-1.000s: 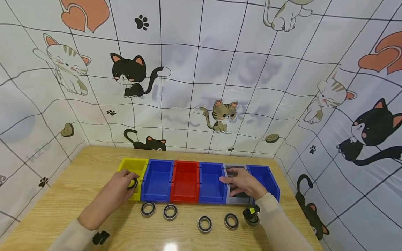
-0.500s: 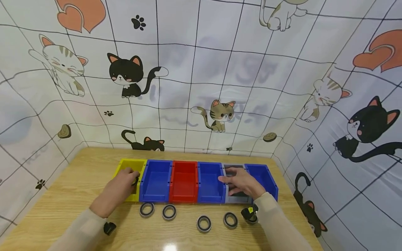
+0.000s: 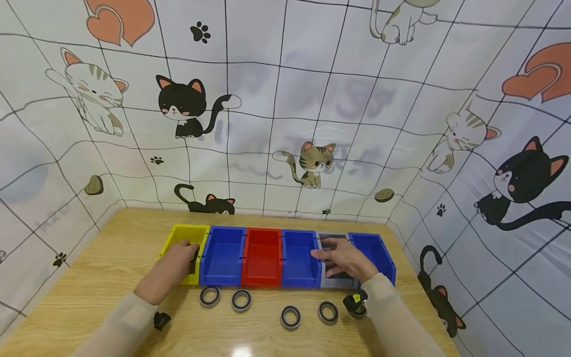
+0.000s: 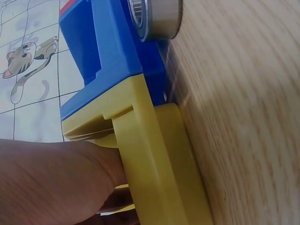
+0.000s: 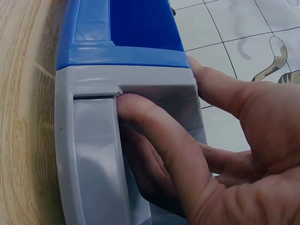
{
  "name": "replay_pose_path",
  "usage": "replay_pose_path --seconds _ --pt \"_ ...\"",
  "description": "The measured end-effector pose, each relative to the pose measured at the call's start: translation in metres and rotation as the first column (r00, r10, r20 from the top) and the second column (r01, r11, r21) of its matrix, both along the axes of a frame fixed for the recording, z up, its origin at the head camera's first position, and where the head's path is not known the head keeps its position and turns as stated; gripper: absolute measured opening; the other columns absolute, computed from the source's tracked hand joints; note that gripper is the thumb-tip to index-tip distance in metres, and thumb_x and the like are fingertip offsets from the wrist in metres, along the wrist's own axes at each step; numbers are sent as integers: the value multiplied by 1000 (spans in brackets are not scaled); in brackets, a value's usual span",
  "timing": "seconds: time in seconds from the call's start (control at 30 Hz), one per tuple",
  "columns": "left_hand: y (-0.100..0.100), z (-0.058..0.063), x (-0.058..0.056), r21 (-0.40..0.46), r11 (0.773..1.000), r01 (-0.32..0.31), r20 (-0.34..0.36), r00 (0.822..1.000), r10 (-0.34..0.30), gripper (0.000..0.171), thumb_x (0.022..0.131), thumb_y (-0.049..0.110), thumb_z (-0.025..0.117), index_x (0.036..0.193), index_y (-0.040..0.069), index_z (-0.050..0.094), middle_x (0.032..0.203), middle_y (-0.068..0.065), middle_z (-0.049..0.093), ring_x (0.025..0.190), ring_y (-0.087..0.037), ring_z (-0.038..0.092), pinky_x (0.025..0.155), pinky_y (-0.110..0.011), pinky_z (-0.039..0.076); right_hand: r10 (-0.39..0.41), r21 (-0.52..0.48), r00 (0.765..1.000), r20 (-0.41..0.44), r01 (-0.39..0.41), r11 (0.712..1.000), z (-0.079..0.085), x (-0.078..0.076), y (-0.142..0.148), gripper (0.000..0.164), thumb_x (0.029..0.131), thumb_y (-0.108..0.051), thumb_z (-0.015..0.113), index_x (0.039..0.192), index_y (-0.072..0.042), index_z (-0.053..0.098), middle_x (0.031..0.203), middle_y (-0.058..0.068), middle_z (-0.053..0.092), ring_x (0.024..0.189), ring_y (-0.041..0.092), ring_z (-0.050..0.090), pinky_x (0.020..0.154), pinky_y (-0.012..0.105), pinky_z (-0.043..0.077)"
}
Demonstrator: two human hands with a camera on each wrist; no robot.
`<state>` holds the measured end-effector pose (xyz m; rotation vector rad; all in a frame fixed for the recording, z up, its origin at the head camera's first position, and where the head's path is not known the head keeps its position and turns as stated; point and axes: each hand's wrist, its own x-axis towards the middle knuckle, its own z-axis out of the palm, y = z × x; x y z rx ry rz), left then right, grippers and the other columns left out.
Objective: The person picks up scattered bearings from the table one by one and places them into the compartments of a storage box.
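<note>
My left hand [image 3: 178,257] reaches down into the yellow bin [image 3: 168,237] at the left end of a row of bins. It grips a ball bearing [image 3: 195,253], of which only a dark edge shows beside the fingers. In the left wrist view, the yellow bin's front wall [image 4: 140,159] hides the fingertips. My right hand [image 3: 345,258] lies over the grey bin [image 3: 336,282], fingers spread, some of them down inside it. One fingertip rests at the wall beside the blue bin [image 3: 301,248]. Nothing shows held in this hand.
A red bin [image 3: 264,255] and more blue bins [image 3: 223,255] complete the row. Before it on the wooden table lie several bearings, including a left one [image 3: 209,297], a middle one [image 3: 291,318] and a right one [image 3: 328,313]. A cat-print sheet [image 3: 267,99] hangs behind.
My left hand has moved right and deeper into the yellow bin, and the bearing in it is now mostly hidden. The right hand stays in place over the grey bin.
</note>
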<state>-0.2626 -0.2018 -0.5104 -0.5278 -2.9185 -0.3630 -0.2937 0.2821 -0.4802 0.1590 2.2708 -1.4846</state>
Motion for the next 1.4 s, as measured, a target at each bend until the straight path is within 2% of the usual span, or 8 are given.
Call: replay_pose_path --seconds 0.17,0.3,0.5,0.67,0.87,1.0,1.13,1.4 --pt "0 1 2 36 999 -19 13 1000 18 26 99 -12 82 124 -10 76 107 -24 74 92 -33 74 84 -49 70 5 -1 1000 6 -5 1000 0 0 1 94 104 -32 93 178 -3 43 154 27 72 108 27 84 74 43 75" --pt "1 4 9 106 994 -28 -33 999 32 34 96 -7 89 127 -10 77 115 -26 75 101 -38 76 90 -53 71 0 -6 1000 1 0 1000 -1 1 2 94 104 -33 93 177 -2 43 155 29 71 112 28 84 74 42 74" --pt "0 8 31 168 986 -13 -137 990 36 31 94 -4 92 122 -6 79 112 -21 75 97 -32 75 84 -50 71 12 8 1000 -3 -12 1000 -3 2 2 95 105 -36 92 178 -1 42 158 32 69 121 35 83 75 42 75" --pt "1 15 48 181 981 -63 -142 986 89 27 98 6 91 123 1 80 114 -18 76 101 -38 76 83 -55 70 13 6 1000 -8 -13 1000 -2 2 4 95 106 -37 90 178 -1 41 162 33 65 126 39 81 76 43 75" --pt "10 25 66 149 984 -101 -136 983 121 35 97 14 95 126 7 79 116 -14 73 93 -28 69 60 -39 61 16 -13 1000 -9 -16 1000 -1 1 5 94 107 -35 90 179 -1 40 165 35 63 127 41 81 75 43 75" --pt "19 29 74 115 990 -78 -134 987 93 36 95 19 98 125 10 81 115 -9 73 89 -17 66 59 -32 60 18 -13 1000 -8 -18 1000 -1 -1 4 95 106 -35 90 178 0 40 163 34 64 120 34 83 75 42 75" --pt "29 27 79 99 995 -26 -89 995 35 35 95 24 100 123 15 82 113 -4 73 92 -13 65 66 -26 61 16 -19 1000 -10 -16 1000 -3 -3 3 95 106 -35 91 178 -1 41 159 32 68 114 30 84 74 41 75" --pt "41 18 88 67 997 36 0 999 -36 31 92 31 102 114 23 82 104 6 67 88 -8 57 68 -22 54 17 -24 1000 -5 -17 1000 -5 -3 1 94 104 -36 92 177 -2 44 159 32 68 119 35 83 75 41 75"
